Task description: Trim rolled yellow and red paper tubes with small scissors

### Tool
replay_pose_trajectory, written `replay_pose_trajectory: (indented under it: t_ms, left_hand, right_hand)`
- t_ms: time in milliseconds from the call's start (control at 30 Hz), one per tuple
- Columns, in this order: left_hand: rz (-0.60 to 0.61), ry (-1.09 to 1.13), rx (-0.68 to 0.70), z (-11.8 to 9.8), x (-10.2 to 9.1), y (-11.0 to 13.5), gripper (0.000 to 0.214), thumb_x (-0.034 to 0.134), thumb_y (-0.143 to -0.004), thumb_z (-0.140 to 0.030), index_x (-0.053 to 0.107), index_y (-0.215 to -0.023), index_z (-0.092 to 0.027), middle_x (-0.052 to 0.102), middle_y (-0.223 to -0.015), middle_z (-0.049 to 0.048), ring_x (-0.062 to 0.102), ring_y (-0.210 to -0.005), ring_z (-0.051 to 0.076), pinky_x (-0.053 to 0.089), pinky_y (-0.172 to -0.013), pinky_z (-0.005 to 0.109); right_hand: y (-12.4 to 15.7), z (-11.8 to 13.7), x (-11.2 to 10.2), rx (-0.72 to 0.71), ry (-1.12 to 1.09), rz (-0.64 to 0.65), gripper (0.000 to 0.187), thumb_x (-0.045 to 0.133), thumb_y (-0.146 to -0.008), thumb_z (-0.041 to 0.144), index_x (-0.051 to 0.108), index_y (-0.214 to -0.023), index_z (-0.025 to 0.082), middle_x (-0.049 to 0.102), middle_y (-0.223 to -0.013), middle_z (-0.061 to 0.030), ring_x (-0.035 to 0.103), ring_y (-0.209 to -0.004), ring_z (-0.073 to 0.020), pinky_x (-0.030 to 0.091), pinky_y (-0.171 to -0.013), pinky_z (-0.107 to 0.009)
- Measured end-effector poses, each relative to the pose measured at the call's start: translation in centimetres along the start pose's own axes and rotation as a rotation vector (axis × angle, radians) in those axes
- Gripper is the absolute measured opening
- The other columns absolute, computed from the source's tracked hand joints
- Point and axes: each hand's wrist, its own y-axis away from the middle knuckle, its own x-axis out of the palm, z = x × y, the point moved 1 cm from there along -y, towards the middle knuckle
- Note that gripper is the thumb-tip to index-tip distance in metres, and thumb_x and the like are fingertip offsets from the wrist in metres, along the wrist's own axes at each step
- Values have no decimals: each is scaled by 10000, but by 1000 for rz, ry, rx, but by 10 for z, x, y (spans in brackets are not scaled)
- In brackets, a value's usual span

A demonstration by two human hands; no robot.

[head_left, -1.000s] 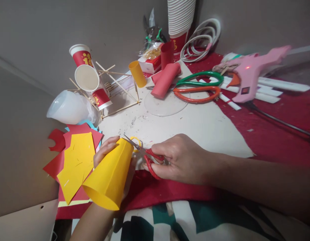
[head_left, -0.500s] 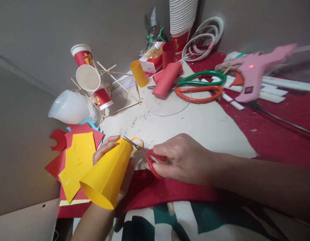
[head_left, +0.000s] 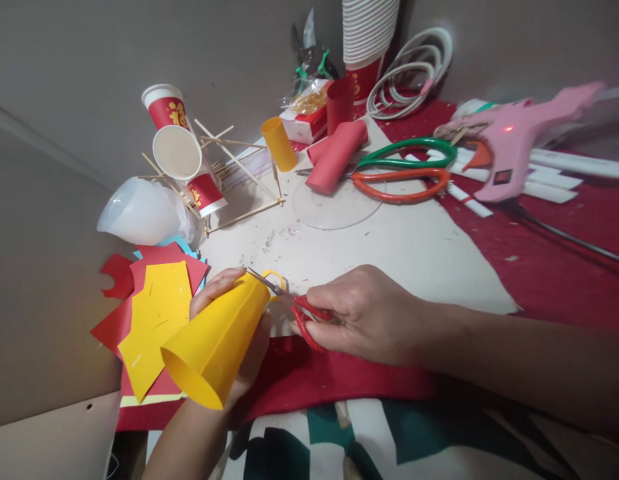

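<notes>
My left hand (head_left: 217,290) is wrapped round a yellow paper cone (head_left: 214,340), whose wide open end faces down toward me and whose narrow end points away. In my right hand (head_left: 362,313) are small scissors with red handles (head_left: 309,319). Their blades lie at the cone's narrow rim, and a thin curled yellow paper strip (head_left: 277,277) hangs there beside them. Part of my left palm is hidden behind the cone.
Yellow and red paper scraps (head_left: 162,313) lie at left. Behind are a stick frame (head_left: 249,217) with paper cups (head_left: 177,153), red paper tubes (head_left: 337,157) and large scissors (head_left: 402,185). A pink glue gun (head_left: 514,143) with its cable rests at right.
Both hands, the cone and the scissors stay almost in place. The cone's wide end has risen slightly, and the whole view has shifted a little.
</notes>
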Motion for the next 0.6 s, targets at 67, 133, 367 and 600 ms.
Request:
replay_pose_trajectory:
  t_ms: [67, 133, 367, 600]
  left_hand:
    - [24, 22, -9, 1, -1, 1, 532, 760, -721, -136, 561, -1209, -203, 640, -1168, 72, 638, -1126, 218, 526, -1012, 404]
    - [54, 60, -13, 3, -2, 2, 559, 754, -720, -127, 550, -1232, -219, 631, -1191, 69, 626, -1151, 224, 520, -1026, 415]
    - [81, 83, -22, 4, -4, 1, 573, 740, -712, -91, 554, -1237, -226, 632, -1199, 62, 619, -1157, 214, 516, -1032, 401]
    - [83, 135, 11, 9, -4, -3, 521, 746, -703, -98, 577, -1183, -209, 625, -1172, 68, 611, -1139, 209, 502, -1007, 378]
  right_hand:
    - [0, 1, 0, 8, -4, 3, 357, 549, -857, 386, 552, -572, 171, 476, -471, 27, 345, -444, -74, 216, -488, -240]
    - [-1, 1, 0, 16, -15, -6, 351, 556, -844, 391, 554, -570, 172, 468, -466, 31, 332, -441, -74, 217, -486, -240]
    - [0, 0, 0, 12, -27, 1, 362, 556, -859, 384, 539, -568, 169, 432, -474, 41, 308, -450, -70, 221, -487, -239]
    - [0, -1, -1, 26, -25, 18, 364, 575, -847, 387, 516, -562, 168, 405, -482, 45, 306, -456, -69, 213, -493, -242]
